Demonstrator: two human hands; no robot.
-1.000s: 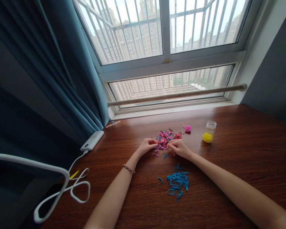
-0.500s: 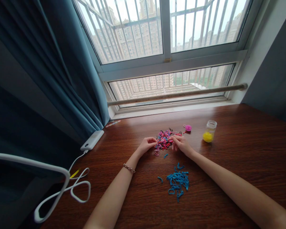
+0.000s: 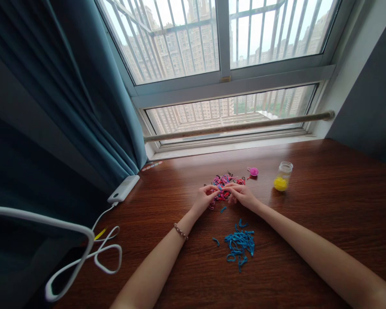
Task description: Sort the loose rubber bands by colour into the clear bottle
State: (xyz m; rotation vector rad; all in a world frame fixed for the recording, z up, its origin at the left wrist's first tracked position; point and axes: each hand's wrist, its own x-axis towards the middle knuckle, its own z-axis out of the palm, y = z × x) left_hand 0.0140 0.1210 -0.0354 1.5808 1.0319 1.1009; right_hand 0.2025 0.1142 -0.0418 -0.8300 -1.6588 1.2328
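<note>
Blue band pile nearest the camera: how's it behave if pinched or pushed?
Likely floppy: the blue bands curl and bend in many directions. A pinch may drag neighbours along, since they overlap. A push would probably spread the pile rather than roll it; they look thin and loosely heaped.

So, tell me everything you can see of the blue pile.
The blue pile is a loose tangle of thin bands, some bent into open loops, others nearly straight; they look soft, like elastic or cord. It lies low and uneven on the brown table, nearer the camera than the mixed pile, with a stray blue band apart on its left. Neither the left hand nor the right hand touches it.
</note>
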